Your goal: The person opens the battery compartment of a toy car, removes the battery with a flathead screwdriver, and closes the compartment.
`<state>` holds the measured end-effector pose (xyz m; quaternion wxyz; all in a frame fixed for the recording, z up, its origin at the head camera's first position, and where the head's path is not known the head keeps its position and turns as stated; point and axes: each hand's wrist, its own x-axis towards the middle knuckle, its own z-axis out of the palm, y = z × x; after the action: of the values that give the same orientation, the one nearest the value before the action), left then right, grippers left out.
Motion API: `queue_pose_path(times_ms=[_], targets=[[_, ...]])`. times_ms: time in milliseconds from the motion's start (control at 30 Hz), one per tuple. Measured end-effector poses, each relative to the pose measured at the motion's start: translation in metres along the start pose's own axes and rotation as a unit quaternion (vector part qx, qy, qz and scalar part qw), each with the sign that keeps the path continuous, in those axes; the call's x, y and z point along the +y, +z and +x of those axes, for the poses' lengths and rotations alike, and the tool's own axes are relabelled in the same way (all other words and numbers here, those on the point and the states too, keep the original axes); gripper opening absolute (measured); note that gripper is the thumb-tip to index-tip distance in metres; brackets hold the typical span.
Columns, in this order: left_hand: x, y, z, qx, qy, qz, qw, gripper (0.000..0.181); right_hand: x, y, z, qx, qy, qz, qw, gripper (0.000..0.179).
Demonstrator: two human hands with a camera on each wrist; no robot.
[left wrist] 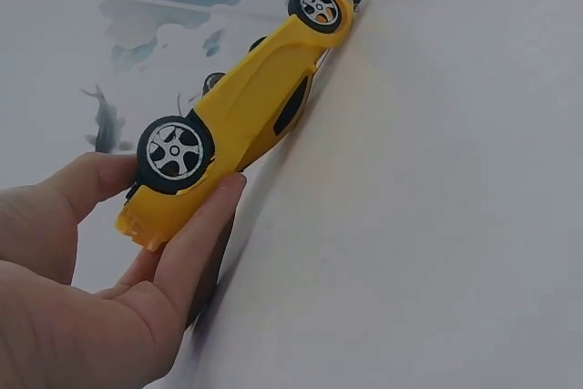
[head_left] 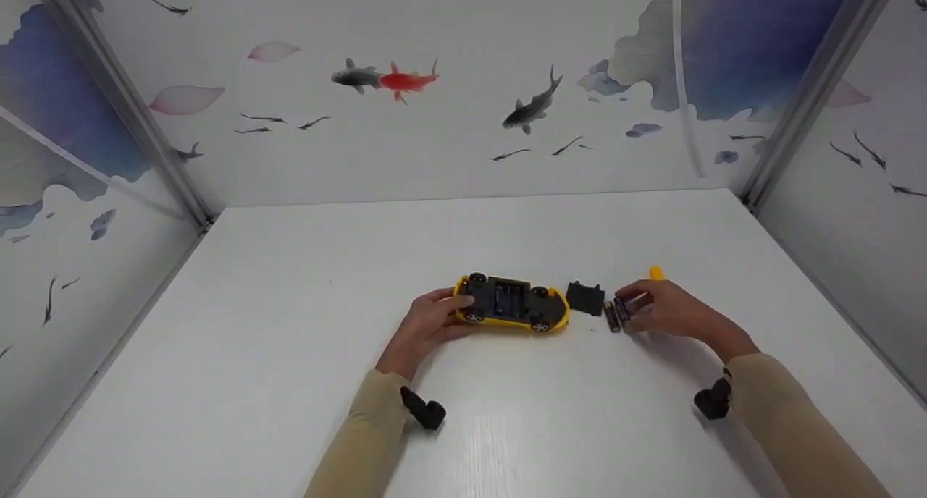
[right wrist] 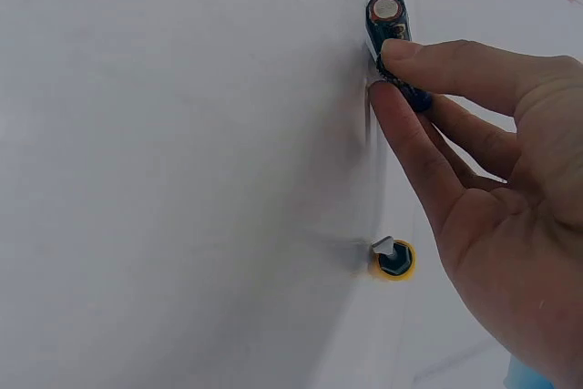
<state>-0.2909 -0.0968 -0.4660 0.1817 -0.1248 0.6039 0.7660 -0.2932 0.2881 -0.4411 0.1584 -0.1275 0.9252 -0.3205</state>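
Note:
A yellow toy car [head_left: 512,306] lies upside down, its black underside up and the battery compartment uncovered. Inside that compartment a dark battery [head_left: 500,300] shows. My left hand [head_left: 433,321] grips one end of the car, thumb on the underside; the left wrist view shows the car's side and wheels. My right hand [head_left: 670,310] pinches a dark battery [head_left: 623,308] between thumb and fingers at the table. A second battery [head_left: 612,317] lies right beside it. Between the car and the batteries lies a flat black battery cover [head_left: 585,298].
Behind my right hand is a small yellow-handled tool [head_left: 655,272] with a metal tip, perhaps a screwdriver [right wrist: 395,260]. The white table [head_left: 290,281] is bounded by printed panels at the back and both sides.

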Motion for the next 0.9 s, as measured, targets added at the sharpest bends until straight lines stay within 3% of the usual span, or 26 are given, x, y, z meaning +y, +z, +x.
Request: queue_pose_path(times_ms=[400,667,900], targets=[[-0.001,-0.002,0.001,-0.006,0.006,0.005,1.0,0.061,-0.006,-0.001,-0.003,-0.001,-0.002,-0.023,0.9997,0.06],[-0.003,-0.003,0.002,-0.01,0.015,0.002,0.9998,0.06,-0.036,0.004,-0.009,0.082,-0.064,0.006,0.9945,0.053],[-0.002,-0.002,-0.001,-0.002,0.011,0.002,0.9999,0.06,-0.074,0.02,0.001,0.122,-0.1,0.02,0.9873,0.048]])
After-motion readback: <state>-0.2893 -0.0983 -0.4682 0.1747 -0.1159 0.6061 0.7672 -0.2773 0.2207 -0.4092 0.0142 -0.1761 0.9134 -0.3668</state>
